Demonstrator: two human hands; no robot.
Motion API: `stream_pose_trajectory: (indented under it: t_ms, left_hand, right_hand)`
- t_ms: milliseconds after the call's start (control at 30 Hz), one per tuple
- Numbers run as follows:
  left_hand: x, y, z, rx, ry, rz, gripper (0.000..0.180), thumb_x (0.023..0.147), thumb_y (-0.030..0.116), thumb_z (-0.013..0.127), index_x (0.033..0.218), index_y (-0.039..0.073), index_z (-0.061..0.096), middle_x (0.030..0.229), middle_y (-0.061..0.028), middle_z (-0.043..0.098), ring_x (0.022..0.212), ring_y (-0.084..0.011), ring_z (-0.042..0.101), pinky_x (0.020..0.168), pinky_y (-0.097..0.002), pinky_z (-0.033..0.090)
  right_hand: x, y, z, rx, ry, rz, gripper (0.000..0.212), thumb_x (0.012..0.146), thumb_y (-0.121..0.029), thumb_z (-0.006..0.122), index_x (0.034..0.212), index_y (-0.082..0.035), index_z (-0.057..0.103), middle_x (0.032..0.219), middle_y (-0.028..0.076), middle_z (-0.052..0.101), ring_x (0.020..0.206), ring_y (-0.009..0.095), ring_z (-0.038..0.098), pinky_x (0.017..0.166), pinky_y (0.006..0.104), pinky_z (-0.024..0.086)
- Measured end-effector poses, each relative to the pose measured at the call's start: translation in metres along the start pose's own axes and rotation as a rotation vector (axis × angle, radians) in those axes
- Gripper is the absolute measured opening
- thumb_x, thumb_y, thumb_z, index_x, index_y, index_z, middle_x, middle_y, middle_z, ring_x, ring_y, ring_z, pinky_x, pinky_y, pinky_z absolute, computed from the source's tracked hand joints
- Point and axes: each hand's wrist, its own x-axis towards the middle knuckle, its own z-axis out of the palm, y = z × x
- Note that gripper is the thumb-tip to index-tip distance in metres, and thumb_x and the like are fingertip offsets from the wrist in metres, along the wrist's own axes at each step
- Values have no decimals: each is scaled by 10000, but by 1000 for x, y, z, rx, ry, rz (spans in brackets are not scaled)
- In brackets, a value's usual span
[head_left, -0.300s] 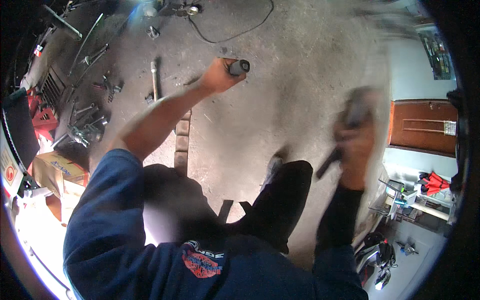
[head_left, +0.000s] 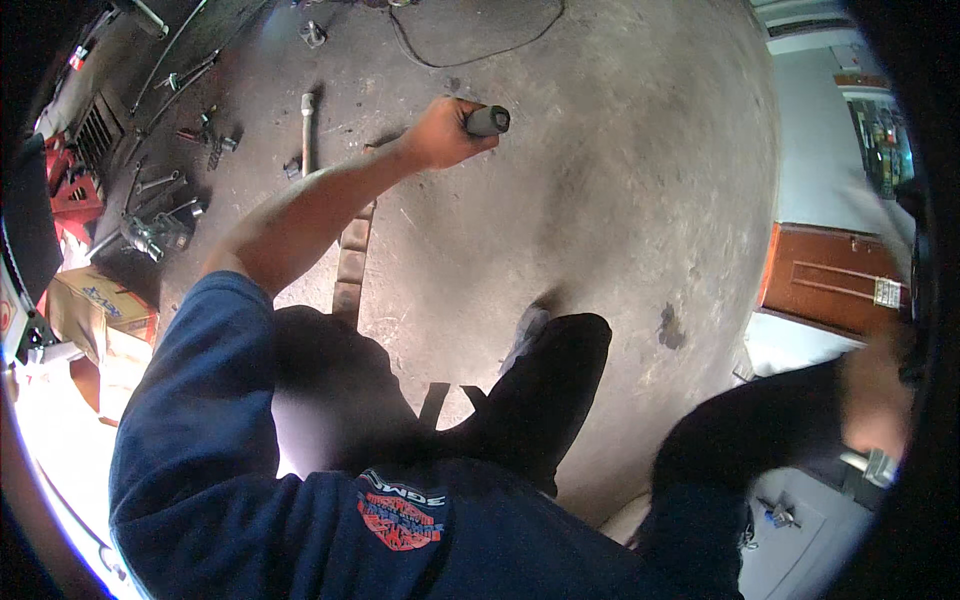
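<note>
1. Far left: red crate (head_left: 72, 190) at the rim, cardboard box (head_left: 95, 305) below it, both well apart from the hands.
2. Upper left on the floor (head_left: 620, 200): scattered wrenches (head_left: 160, 183), a metal part (head_left: 150, 237) near them, small bits too small to tell.
3. Further right: hammer (head_left: 307, 130) lying nearly upright in the picture, near the forearm, not touching it.
4. Below the forearm: strip of bricks (head_left: 352, 262) set in the floor.
5. Left hand (head_left: 445, 132), arm stretched forward, clenched round a dark cylinder (head_left: 489, 121); grey end of the cylinder sticking out to the right of the fist, held above the floor.
6. Above the fist: black cable (head_left: 470, 55) curving across the floor.
7. Centre, lower: bent knee in dark trousers, shoe (head_left: 527, 330) on the floor.
8. Right: brown door (head_left: 830, 280) low against the pale wall.
9. Far right rim: right hand (head_left: 875, 405), blurred; cannot tell whether closed or released, nor whether anything is in it.
</note>
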Motion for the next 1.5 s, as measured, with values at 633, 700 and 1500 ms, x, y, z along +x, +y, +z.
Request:
stream_pose_trajectory:
  t_ms: [633, 700, 1500]
  left_hand:
    - [26, 14, -28, 137, 148, -21, 391, 952, 394, 729, 904, 8, 698, 706, -114, 683, 667, -233, 663, 720, -414, 559]
    - [23, 10, -25, 155, 145, -12, 381, 952, 396, 738, 908, 20, 703, 706, -94, 678, 663, -214, 649, 705, -404, 546]
    - [21, 8, -8, 211, 67, 50, 379, 921, 403, 763, 933, 26, 725, 770, -115, 721, 678, -233, 667, 702, -415, 551]
  right_hand:
    - [-191, 140, 13, -108, -72, 1068, 469, 1032, -600, 599, 882, -163, 516, 640, -58, 424, 512, 53, 401, 470, 239, 326]
    - [-192, 138, 18, -154, -40, 1135, 506, 1027, -621, 593, 856, -152, 513, 654, -57, 436, 524, 53, 394, 470, 246, 316]
    - [-175, 124, 56, -175, -179, 1044, 538, 1056, -656, 491, 881, -149, 537, 641, -58, 415, 523, 48, 363, 473, 251, 287]
